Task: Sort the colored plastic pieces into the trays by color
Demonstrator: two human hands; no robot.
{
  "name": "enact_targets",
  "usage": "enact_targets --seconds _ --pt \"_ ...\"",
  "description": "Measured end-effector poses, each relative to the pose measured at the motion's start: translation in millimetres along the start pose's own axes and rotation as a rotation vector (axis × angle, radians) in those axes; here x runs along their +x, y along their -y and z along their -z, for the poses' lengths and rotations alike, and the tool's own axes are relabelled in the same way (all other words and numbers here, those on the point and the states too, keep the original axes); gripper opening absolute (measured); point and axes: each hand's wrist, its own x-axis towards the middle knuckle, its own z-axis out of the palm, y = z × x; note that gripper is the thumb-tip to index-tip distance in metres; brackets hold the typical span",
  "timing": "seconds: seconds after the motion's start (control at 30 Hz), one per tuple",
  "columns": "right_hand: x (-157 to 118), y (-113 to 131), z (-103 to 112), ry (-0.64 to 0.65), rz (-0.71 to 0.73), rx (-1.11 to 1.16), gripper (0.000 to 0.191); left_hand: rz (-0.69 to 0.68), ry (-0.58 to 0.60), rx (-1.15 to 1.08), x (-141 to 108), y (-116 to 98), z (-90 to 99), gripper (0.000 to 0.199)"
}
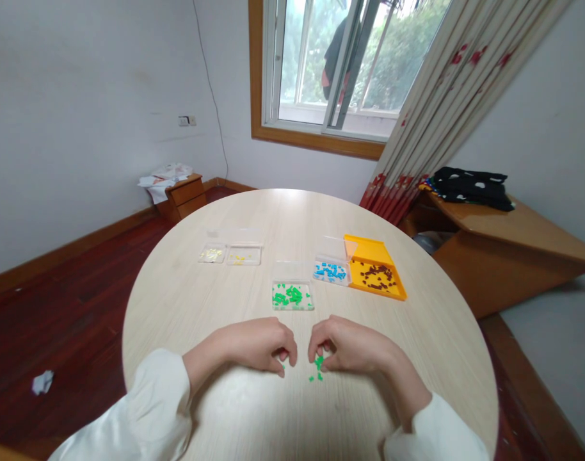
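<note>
White-sleeved left hand and right hand curl, fingertips nearly together, hold unclear, at loose green pieces on a table; beyond, a clear box of green, orange case of brown, box of blue, 2 boxes of yellow.

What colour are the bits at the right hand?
The bits are green, seen in the head view.
</note>
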Motion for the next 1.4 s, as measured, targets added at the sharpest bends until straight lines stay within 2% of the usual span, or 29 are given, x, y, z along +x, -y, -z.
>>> enact_targets --seconds 0.1,0.2,0.33,0.4,0.53,0.6,0.7,0.83,0.9,0.93,1.0,1.1,1.17,1.27,1.4 --pt "2.1 1.4 -2.6 -0.018 0.007 -0.01 0.028 -0.019 0.011 -0.01 1.7 -1.4 -2.1 0.014" --pt "2.9 0.8 -4.4 -0.039 0.001 0.008 0.026 -0.031 0.0 -0.015 2.1 -0.8 -3.8 0.018" --pt "3.6 -0.4 -5.1 -0.141 0.014 0.08 0.023 -0.042 -0.035 -0.014 2.2 1.8 -5.0 0.018" --pt "4.5 -0.3 -4.0 -0.29 0.066 0.141 0.019 -0.035 -0.047 -0.01 2.6 2.2 -4.6 0.018" --pt "11.4 -2.9 -2.1 -0.824 0.176 0.22 0.008 -0.023 -0.055 0.006 3.2 0.7 -3.0 0.018" --pt "18.1 -7.6 -3.8 -1.032 0.188 0.19 0.009 -0.026 -0.067 0.018 3.0 0.6 -2.9 0.018" --pt "28.0 -16.5 -8.8 -1.132 0.177 0.09 0.014 -0.03 -0.09 0.03 2.2 1.9 -3.6 0.018" --pt "26.8 -18.0 -8.5 -1.091 0.133 0.055 0.021 -0.008 -0.11 0.034 0.5 2.2 -2.9 0.018" --pt "18.5 -12.3 -4.1 -0.983 0.097 0.092 0.019 0.018 -0.131 0.025 -0.2 1.2 -1.0 0.017" --pt "13.6 -8.5 -1.8 -0.886 0.077 0.114 0.018 0.034 -0.159 0.014 -0.4 0.9 0.4 0.016" --pt "4.3 -1.2 1.5 -0.611 0.031 0.147 0.014 0.078 -0.277 -0.01 -0.4 1.9 3.3 0.015" --pt "-3.1 6.1 1.4 -0.215 -0.025 0.127 0.018 0.19 -0.567 -0.05 0.7 9.0 7.2 0.011" --pt "-3.3 8.1 -1.0 -0.07 -0.02 0.079 0.028 0.245 -0.743 -0.069 1.6 15.9 8.7 0.01" --pt "-1.0 9.6 -4.3 -0.007 -0.002 0.013 0.034 0.233 -0.868 -0.07 2.4 22.5 9.2 0.015" --pt "0.7 13.1 -5.8 -0.02 -0.014 -0.042 0.026 0.225 -0.839 -0.076 2.6 18.9 7.5 0.016"
